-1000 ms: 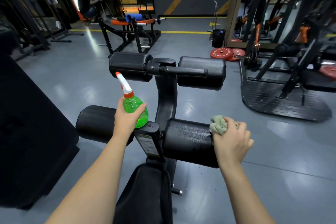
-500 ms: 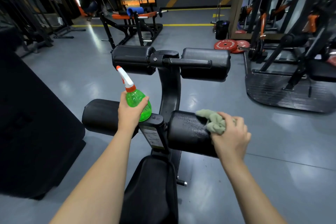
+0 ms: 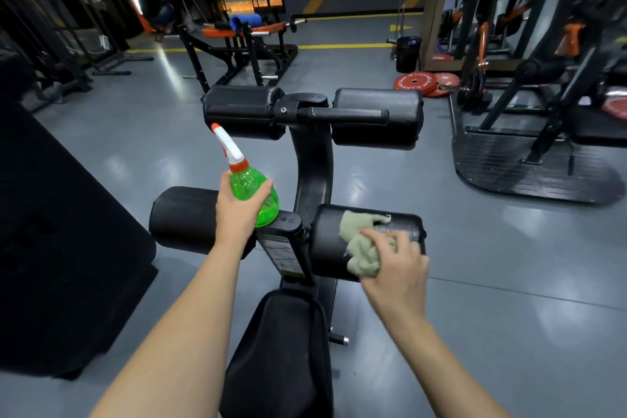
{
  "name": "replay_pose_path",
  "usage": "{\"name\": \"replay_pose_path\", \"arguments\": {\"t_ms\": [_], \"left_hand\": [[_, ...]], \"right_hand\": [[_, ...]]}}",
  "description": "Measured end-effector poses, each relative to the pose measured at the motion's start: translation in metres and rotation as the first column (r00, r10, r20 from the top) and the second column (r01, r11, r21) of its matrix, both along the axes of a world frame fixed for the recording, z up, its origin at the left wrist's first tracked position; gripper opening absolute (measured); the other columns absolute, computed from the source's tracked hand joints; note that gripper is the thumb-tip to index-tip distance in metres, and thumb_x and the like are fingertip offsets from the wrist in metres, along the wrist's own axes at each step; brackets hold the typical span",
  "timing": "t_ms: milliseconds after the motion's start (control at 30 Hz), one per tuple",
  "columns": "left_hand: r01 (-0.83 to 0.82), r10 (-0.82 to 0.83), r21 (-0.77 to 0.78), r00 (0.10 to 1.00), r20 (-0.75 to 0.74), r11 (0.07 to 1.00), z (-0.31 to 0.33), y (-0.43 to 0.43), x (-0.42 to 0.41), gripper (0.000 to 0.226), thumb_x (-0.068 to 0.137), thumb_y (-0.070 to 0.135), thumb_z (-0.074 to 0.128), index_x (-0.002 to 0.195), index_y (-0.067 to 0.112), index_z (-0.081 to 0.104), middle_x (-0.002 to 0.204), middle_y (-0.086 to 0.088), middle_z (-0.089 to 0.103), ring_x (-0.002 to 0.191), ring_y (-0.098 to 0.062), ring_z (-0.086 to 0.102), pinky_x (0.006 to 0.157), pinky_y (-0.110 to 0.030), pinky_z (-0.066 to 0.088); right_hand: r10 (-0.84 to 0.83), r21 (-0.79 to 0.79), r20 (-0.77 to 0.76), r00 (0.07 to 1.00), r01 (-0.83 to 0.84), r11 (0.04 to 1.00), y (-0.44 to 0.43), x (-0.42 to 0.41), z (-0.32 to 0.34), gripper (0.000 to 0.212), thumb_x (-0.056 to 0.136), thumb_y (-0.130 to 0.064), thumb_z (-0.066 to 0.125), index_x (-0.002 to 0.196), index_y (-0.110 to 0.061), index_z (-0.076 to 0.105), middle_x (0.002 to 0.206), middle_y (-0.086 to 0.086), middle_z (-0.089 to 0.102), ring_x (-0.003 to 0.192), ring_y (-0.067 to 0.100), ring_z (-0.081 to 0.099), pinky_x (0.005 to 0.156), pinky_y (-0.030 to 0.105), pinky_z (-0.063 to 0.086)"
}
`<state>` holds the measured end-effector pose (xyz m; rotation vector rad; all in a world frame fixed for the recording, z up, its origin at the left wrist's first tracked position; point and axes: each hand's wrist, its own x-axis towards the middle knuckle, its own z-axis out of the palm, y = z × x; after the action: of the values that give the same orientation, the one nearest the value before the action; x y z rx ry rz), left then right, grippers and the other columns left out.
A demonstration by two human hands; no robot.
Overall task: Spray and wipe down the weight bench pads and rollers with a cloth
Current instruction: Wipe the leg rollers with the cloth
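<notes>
Pinning a crumpled pale-green cloth onto the glossy black right-hand roller with the right grip, fingers curled over it. Clasping a see-through green spray bottle, white-and-orange nozzle upward, in the left grip, over the left roller.

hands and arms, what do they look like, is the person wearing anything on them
The left forearm and right forearm are bare to the frame's edge, no sleeves in view. The left hand and right hand wear no gloves; no watch, ring, band or marking shows. The right hand is slightly blurred.
</notes>
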<state>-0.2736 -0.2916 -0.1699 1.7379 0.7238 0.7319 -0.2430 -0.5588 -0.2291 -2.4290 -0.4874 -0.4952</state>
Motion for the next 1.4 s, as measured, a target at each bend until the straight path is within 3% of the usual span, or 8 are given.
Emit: {"name": "replay_pose_path", "arguments": {"t_ms": [167, 433, 733, 833, 1000, 1133, 1233, 1400], "left_hand": [[-0.01, 0.01, -0.005, 1.0, 0.019, 1.0, -0.003, 0.001, -0.002, 0.045, 0.078, 0.046, 0.086, 0.112, 0.039, 0.058, 0.107, 0.007, 0.069, 0.102, -0.014, 0.067, 0.091, -0.035, 0.055], [-0.016, 0.016, -0.008, 1.0, 0.004, 1.0, 0.001, -0.001, -0.002, 0.047, 0.08, 0.043, 0.085, 0.116, 0.032, 0.058, 0.106, 0.006, 0.069, 0.102, -0.015, 0.067, 0.086, -0.03, 0.053], [-0.017, 0.017, -0.019, 0.999, 0.03, 1.0, -0.004, 0.001, -0.002, 0.046, 0.075, 0.047, 0.086, 0.112, 0.038, 0.059, 0.105, 0.006, 0.07, 0.102, -0.016, 0.068, 0.096, -0.047, 0.055], [-0.036, 0.036, -0.016, 0.999, 0.031, 0.999, -0.003, 0.0, -0.003, 0.043, 0.076, 0.046, 0.085, 0.109, 0.036, 0.059, 0.103, 0.008, 0.07, 0.1, -0.014, 0.068, 0.096, -0.046, 0.055], [-0.04, 0.04, -0.007, 0.999, 0.013, 0.999, -0.003, 0.0, -0.004, 0.038, 0.078, 0.045, 0.085, 0.105, 0.038, 0.058, 0.099, 0.01, 0.069, 0.097, -0.011, 0.067, 0.096, -0.043, 0.055], [-0.035, 0.035, -0.006, 0.999, 0.018, 0.999, -0.005, 0.001, -0.004, 0.04, 0.078, 0.046, 0.085, 0.107, 0.04, 0.058, 0.101, 0.011, 0.069, 0.099, -0.01, 0.067, 0.096, -0.041, 0.055], [-0.051, 0.051, -0.009, 0.999, 0.017, 0.999, -0.006, -0.001, -0.003, 0.05, 0.074, 0.053, 0.085, 0.113, 0.039, 0.057, 0.104, 0.01, 0.069, 0.102, -0.014, 0.067, 0.097, -0.047, 0.055], [-0.078, 0.078, -0.008, 0.997, 0.002, 0.997, -0.006, -0.001, -0.001, 0.051, 0.075, 0.052, 0.084, 0.117, 0.037, 0.057, 0.105, 0.01, 0.068, 0.103, -0.014, 0.066, 0.096, -0.043, 0.055]], "right_hand": [[-0.285, 0.155, -0.129, 0.95, 0.304, 0.94, -0.011, 0.039, 0.024, 0.051, 0.069, -0.012, 0.074, 0.117, -0.029, 0.069, 0.107, 0.01, 0.052, 0.092, 0.036, 0.051, 0.082, 0.044, 0.038], [0.21, -0.175, 0.004, 0.978, -0.206, 0.963, 0.04, -0.03, -0.002, 0.074, 0.042, -0.022, 0.084, 0.112, -0.033, 0.064, 0.101, 0.002, 0.052, 0.081, 0.027, 0.049, 0.065, 0.037, 0.04], [-0.238, -0.123, -0.1, 0.966, 0.225, 0.967, 0.025, 0.043, 0.035, 0.034, 0.066, -0.02, 0.068, 0.099, -0.016, 0.072, 0.105, 0.014, 0.055, 0.091, 0.036, 0.047, 0.077, 0.042, 0.034], [-0.087, -0.147, -0.016, 0.996, 0.084, 0.986, 0.04, 0.017, 0.027, 0.04, 0.059, -0.024, 0.058, 0.095, -0.014, 0.07, 0.104, 0.012, 0.059, 0.086, 0.034, 0.049, 0.073, 0.042, 0.038], [0.241, -0.248, 0.0, 0.971, -0.233, 0.94, 0.056, -0.021, 0.009, 0.046, 0.044, -0.025, 0.078, 0.088, -0.023, 0.065, 0.108, -0.003, 0.064, 0.081, 0.027, 0.054, 0.066, 0.036, 0.038], [0.061, -0.182, -0.007, 0.998, -0.062, 0.981, 0.059, 0.018, 0.032, 0.035, 0.06, -0.02, 0.077, 0.094, -0.023, 0.069, 0.097, -0.002, 0.062, 0.08, 0.027, 0.05, 0.068, 0.034, 0.028], [-0.084, -0.183, -0.147, 0.986, 0.056, 0.982, 0.062, 0.05, 0.055, 0.036, 0.081, -0.021, 0.065, 0.116, -0.027, 0.068, 0.118, 0.0, 0.061, 0.098, 0.03, 0.05, 0.078, 0.036, 0.028], [0.024, -0.338, -0.11, 0.994, -0.06, 0.939, 0.071, 0.047, 0.06, 0.036, 0.081, -0.021, 0.059, 0.115, -0.03, 0.069, 0.114, -0.004, 0.064, 0.093, 0.024, 0.041, 0.076, 0.035, 0.025]]}}
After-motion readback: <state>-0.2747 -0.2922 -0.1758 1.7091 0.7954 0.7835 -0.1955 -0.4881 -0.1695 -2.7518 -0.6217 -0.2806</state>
